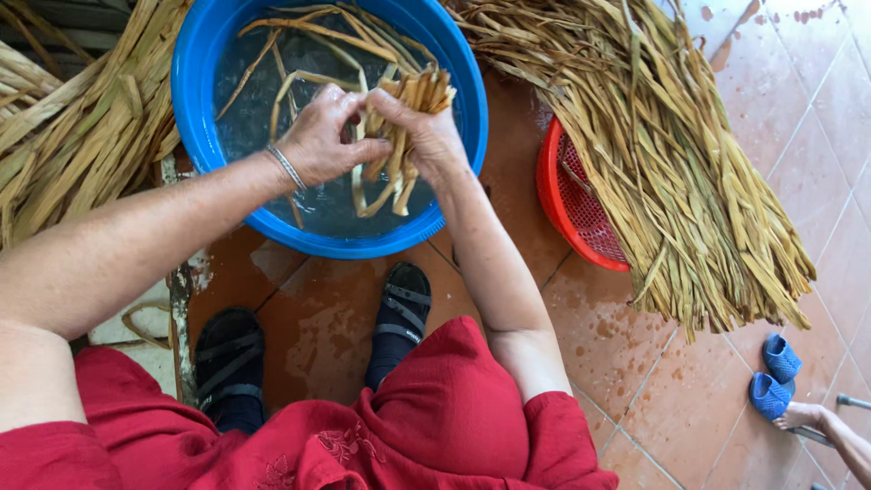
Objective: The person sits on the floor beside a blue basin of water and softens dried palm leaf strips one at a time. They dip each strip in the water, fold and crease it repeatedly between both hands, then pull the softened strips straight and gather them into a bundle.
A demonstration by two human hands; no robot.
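Both hands, left hand and right hand, have fingers pinching a wet bundle of leaf strips above the blue basin; it looks limp, light, slippery, best gripped mid-bundle.

A red basket lies under dried leaves; blue sandals sit on wet tiles.

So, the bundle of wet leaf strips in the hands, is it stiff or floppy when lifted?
Probably floppy: the bundle of strips droops below the left hand and right hand. Likely slippery, being wet from the blue basin.
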